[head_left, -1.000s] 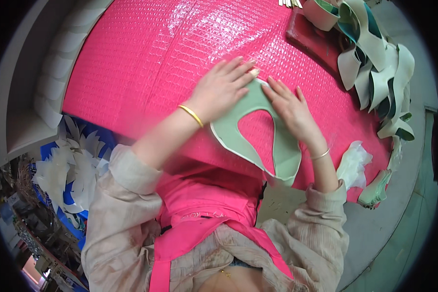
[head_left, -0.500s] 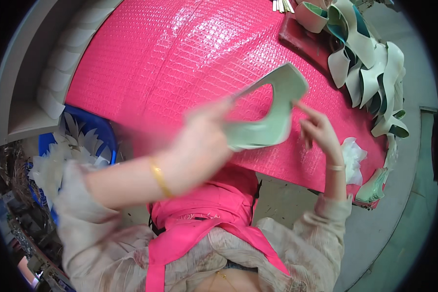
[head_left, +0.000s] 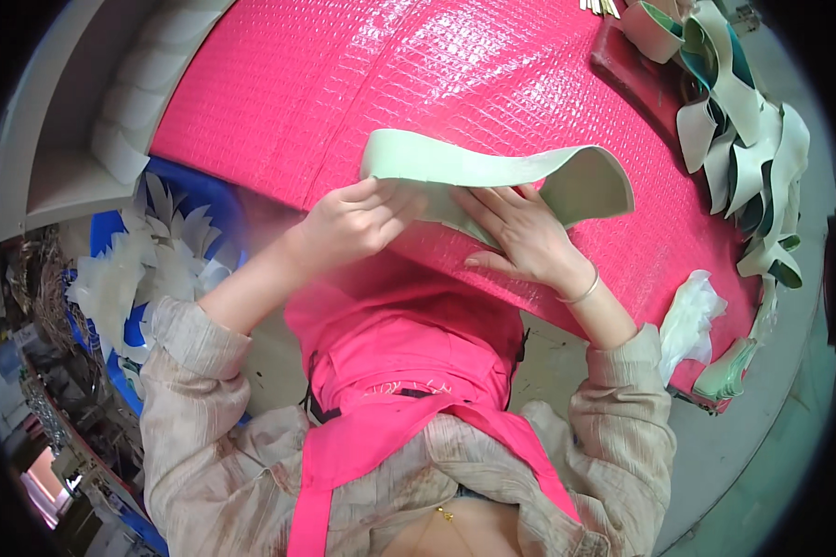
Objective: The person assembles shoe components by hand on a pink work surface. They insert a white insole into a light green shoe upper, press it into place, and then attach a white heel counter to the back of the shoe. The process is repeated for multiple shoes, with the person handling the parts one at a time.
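Observation:
A pale green, curved shoe upper stands raised over the pink covered table, its band bent into a loop with the right end curling round. My left hand is closed on its lower left edge, fingers bent and pressed together. My right hand lies on the near part of the upper, fingers stretched out flat and thumb apart. The fingertips of both hands are partly hidden by the piece.
The pink textured table cover has a shiny surface. Several pale uppers with dark green insides pile up at the right. A blue bin of white translucent scraps stands left, below a grey shelf. Crumpled white film lies near right.
The upper has turned from flat and tilted to standing as a loop. My left hand has drawn back left; my right hand has come in from the right and now lies against the piece.

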The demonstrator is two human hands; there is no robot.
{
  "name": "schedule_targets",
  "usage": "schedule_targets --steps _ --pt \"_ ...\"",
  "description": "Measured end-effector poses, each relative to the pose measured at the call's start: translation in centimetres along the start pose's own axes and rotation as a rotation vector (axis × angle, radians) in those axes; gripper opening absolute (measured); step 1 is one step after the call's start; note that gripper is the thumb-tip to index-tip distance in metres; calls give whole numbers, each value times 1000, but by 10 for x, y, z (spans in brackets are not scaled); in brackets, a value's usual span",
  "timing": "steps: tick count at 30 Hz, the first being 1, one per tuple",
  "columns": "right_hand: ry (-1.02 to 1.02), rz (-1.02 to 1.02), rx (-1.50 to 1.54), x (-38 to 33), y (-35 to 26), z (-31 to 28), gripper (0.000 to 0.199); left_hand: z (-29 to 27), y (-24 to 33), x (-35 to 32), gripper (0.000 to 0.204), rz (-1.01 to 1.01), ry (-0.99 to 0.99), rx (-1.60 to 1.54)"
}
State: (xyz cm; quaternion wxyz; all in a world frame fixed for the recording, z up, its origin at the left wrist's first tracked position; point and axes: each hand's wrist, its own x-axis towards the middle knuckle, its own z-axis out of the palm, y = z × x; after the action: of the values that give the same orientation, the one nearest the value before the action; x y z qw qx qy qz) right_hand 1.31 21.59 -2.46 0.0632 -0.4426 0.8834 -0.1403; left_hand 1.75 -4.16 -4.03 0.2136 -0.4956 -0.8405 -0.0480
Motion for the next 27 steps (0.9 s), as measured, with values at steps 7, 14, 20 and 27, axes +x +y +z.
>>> schedule_targets --steps 7,14,20,27 --pt "-112 60 50 -38 -24 -4 58 0 -6 -12 28 82 -55 9" --pt "60 94 86 6 -12 0 56 0 -20 -10 25 216 -120 -111" --pt "-38 80 87 -28 -47 7 59 -7 -25 -7 21 262 -26 -101" --pt "103 70 115 -3 -38 8 49 -2 -15 -10 26 142 -123 -143"
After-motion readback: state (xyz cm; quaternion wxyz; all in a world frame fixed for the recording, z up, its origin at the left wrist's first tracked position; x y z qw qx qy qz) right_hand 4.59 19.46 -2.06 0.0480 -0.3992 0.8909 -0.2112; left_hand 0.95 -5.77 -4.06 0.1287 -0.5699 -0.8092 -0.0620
